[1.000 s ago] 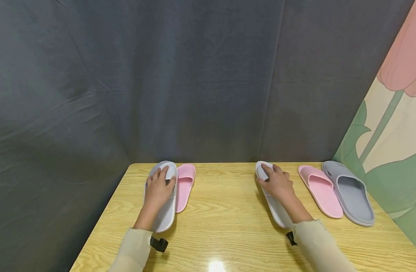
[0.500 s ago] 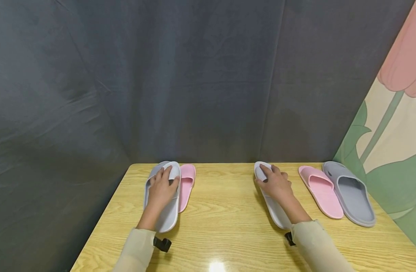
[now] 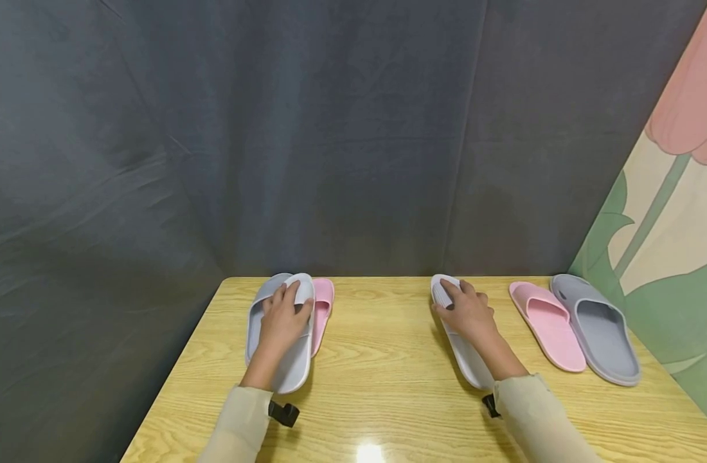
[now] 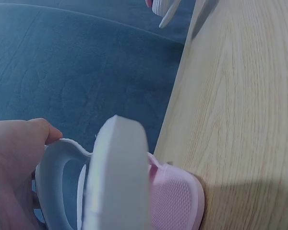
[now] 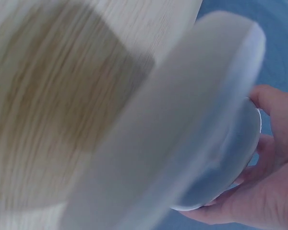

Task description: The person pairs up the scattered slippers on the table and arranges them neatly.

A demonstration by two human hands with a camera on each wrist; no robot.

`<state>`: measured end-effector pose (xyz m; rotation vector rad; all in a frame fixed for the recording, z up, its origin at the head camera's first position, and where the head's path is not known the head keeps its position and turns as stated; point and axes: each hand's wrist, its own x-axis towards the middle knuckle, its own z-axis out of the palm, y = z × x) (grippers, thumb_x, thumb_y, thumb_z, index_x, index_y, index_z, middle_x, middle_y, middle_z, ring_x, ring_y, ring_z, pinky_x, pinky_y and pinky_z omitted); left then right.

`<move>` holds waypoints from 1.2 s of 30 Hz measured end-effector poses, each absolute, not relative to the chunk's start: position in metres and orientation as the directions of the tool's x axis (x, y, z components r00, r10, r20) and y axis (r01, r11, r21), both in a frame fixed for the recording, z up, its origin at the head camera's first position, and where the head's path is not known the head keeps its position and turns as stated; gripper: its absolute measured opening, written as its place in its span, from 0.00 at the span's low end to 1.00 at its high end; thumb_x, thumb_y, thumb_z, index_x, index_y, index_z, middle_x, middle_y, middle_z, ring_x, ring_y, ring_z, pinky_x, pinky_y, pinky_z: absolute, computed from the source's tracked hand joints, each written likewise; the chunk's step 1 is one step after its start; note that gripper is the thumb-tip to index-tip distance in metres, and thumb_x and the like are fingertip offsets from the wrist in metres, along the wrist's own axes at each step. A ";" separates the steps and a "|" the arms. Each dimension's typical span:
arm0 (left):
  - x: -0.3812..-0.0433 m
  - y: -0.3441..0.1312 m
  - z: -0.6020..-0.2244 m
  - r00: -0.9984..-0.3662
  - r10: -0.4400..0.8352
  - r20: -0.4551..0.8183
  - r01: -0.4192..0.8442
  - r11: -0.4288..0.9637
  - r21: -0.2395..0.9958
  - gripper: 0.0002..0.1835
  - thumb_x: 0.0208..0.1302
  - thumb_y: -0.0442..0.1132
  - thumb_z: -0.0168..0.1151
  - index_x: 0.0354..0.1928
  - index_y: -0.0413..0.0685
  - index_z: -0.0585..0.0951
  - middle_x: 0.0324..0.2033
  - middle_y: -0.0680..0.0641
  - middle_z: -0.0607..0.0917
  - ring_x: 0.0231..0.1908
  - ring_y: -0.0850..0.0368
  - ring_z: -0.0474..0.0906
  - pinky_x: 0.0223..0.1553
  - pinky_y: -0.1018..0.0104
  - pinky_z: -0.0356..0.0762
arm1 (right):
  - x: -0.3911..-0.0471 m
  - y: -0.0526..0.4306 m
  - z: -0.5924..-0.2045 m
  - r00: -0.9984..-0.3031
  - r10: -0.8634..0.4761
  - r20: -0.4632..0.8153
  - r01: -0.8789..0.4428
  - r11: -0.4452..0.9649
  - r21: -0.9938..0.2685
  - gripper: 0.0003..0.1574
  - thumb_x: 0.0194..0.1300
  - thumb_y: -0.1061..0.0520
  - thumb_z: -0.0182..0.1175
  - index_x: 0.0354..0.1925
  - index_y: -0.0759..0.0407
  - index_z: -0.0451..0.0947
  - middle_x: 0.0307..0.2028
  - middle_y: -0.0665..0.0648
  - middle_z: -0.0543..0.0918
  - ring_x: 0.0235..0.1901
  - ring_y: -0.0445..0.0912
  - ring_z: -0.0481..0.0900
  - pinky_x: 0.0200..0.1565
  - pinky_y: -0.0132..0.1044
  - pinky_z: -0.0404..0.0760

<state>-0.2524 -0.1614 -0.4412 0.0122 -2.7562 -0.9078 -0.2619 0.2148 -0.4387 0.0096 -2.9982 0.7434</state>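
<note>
- White in the head view, the left-hand slipper [image 3: 295, 368] sits near the far left of the wooden table [image 3: 382, 360], its toe toward the far edge. The left hand [image 3: 280, 323] grips it from above over the strap, fingers curled.
- It overlaps two others in this view: the left grey slipper [image 3: 256, 326] to its left and the left pink slipper [image 3: 324, 294] to its right. Whether it touches either one I cannot tell.
- A matching right-hand slipper [image 3: 469, 364], also white, is right of the table's middle, its heel angled rightward. The right hand [image 3: 468, 315] grips it over the strap, thumb on the left side.
- Well apart from it, farther right, the right pink slipper [image 3: 553, 331] lies just beside the right grey slipper [image 3: 605, 328].
- Both arms wear pale sleeves [image 3: 238, 421], with a black wrist mount [image 3: 284, 413] showing at each cuff. Behind the table hangs a dark cloth [image 3: 353, 141]; a floral panel [image 3: 666, 251] stands at the right.
- In the left wrist view, the left hand holds the strap's edge at the left border. The slipper's blurred heel [image 4: 117, 177] fills the foreground, with part of the left pink slipper beyond it.
- In the right wrist view, the right hand curls round the front of its slipper. The blurred sole [image 5: 158, 129] runs diagonally across, tilted, beside a shadow [image 5: 81, 72] on the wood. Contact with the table cannot be told.
</note>
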 end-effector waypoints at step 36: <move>-0.252 -0.144 -0.445 -0.975 -0.074 0.208 0.067 0.798 0.599 0.34 0.72 0.56 0.55 0.74 0.51 0.67 0.74 0.35 0.63 0.70 0.28 0.58 0.61 0.29 0.64 | -0.263 0.210 -0.438 -0.998 -0.009 0.064 -0.037 0.890 -0.455 0.43 0.70 0.44 0.59 0.77 0.54 0.60 0.74 0.76 0.54 0.66 0.80 0.56 0.56 0.78 0.61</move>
